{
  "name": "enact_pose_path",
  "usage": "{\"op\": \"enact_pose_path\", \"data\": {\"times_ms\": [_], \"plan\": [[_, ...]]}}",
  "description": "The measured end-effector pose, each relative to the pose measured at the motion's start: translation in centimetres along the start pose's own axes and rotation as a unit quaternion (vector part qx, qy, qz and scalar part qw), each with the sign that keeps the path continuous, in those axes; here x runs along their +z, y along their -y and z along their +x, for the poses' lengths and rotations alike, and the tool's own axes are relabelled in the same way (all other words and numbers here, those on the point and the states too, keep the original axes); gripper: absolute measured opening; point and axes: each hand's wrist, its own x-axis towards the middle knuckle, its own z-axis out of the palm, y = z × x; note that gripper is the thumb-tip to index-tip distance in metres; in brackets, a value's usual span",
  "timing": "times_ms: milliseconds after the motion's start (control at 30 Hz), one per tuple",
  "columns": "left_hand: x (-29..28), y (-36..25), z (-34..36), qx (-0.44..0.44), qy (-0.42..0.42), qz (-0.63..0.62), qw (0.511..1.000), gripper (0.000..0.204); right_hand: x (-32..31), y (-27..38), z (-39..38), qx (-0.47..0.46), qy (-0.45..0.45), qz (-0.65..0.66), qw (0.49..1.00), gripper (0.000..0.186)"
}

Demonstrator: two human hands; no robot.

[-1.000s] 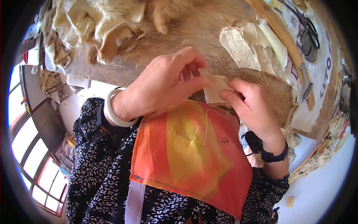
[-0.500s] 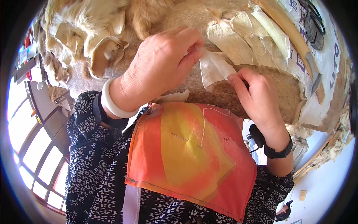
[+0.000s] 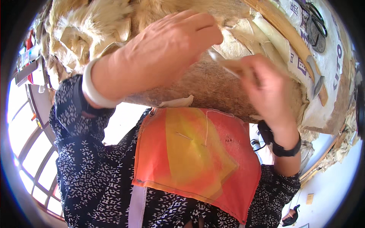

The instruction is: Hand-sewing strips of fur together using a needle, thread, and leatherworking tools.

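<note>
My left hand (image 3: 163,53), a white bangle at its wrist, is raised over the bench, fingers curled, their tips and contents hidden. My right hand (image 3: 266,91), blurred, grips a thin pale scrap of hide (image 3: 228,64), now nearly edge-on, whose free end reaches toward my left fingertips; touching or apart, I cannot tell. Below my hands, an orange, red and yellow cloth (image 3: 186,163) covers my front, with a needle (image 3: 183,135) and pale thread on it.
Fur hides (image 3: 83,30) lie along the back left of the worn wooden bench (image 3: 201,87). At the right are pale hide pieces (image 3: 272,34), a wooden-handled metal tool (image 3: 317,85) and black scissors (image 3: 317,24) on printed white sheeting (image 3: 330,110).
Both hands have moved up, away from the cloth on my front and toward the hides. The pale scrap has moved up too and turned from flat to nearly edge-on.
</note>
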Motion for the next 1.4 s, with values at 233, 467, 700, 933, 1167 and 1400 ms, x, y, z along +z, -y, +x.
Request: {"op": "enact_pose_path", "data": {"times_ms": [233,467,700,933,1167,1400], "plan": [[3.5,2.8,2.4,0.08,-0.002,0.005,0.997,0.043,-3.3,-2.1,-1.0,0.232,-0.075,0.428,0.87,0.028],[3.4,3.7,4.0,0.169,-0.026,0.052,0.984,0.024,-3.6,-2.9,-1.2,0.21,-0.115,0.466,0.852,0.033],[2.3,2.4,7.4,-0.024,-0.07,-0.277,0.958,0.01,-4.9,-4.4,-0.1,0.187,-0.178,0.432,0.864,0.03],[1.4,3.2,10.7,-0.167,-0.012,-0.543,0.823,0.012,-6.8,-7.4,0.6,0.147,-0.145,0.477,0.854,0.032],[2.0,4.1,12.1,-0.191,0.008,-0.586,0.787,0.021,-7.8,-8.8,1.9,0.214,-0.138,0.415,0.873,0.032],[3.3,5.4,12.2,-0.171,0.009,-0.684,0.709,0.026,-8.5,-8.1,2.4,0.158,-0.09,0.447,0.876,0.031]]}}
